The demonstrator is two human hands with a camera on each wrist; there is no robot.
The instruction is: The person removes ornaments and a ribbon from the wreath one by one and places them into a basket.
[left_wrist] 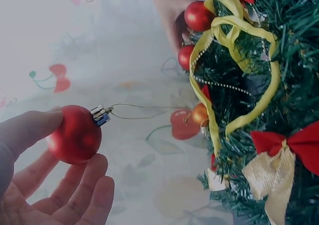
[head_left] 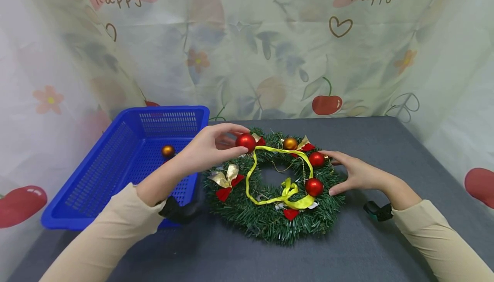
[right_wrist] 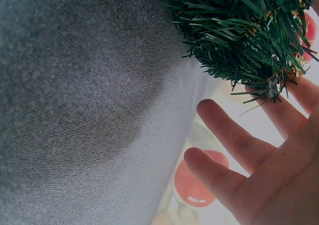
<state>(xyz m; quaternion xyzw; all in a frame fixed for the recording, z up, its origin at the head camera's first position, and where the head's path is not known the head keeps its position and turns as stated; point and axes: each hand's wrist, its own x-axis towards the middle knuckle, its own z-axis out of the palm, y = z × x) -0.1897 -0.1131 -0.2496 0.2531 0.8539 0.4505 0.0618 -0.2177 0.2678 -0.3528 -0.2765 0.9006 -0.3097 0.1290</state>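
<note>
Between thumb and fingers my left hand [head_left: 210, 147] pinches a red Christmas bauble [head_left: 245, 143]. In the left wrist view, this bauble [left_wrist: 75, 134] shows a silver cap with a loop of thin gold string [left_wrist: 144, 111]. A green wreath [head_left: 247, 217] lies on the table, bearing a yellow ribbon [head_left: 250, 183], bows [head_left: 227, 179] and a bead chain. Two red baubles [head_left: 314, 187] and an orange bauble [head_left: 290, 143] sit on it. My right hand [head_left: 356, 174] is at the wreath's right edge, fingers spread; the right wrist view shows its fingers [right_wrist: 234, 135] beside the greenery.
A blue plastic basket [head_left: 96, 179] stands left of the wreath, with an orange bauble [head_left: 168, 151] inside and something red partly hidden by my left arm. Grey cloth [head_left: 370, 140] covers the table. A printed curtain [head_left: 239, 59] hangs behind and at both sides.
</note>
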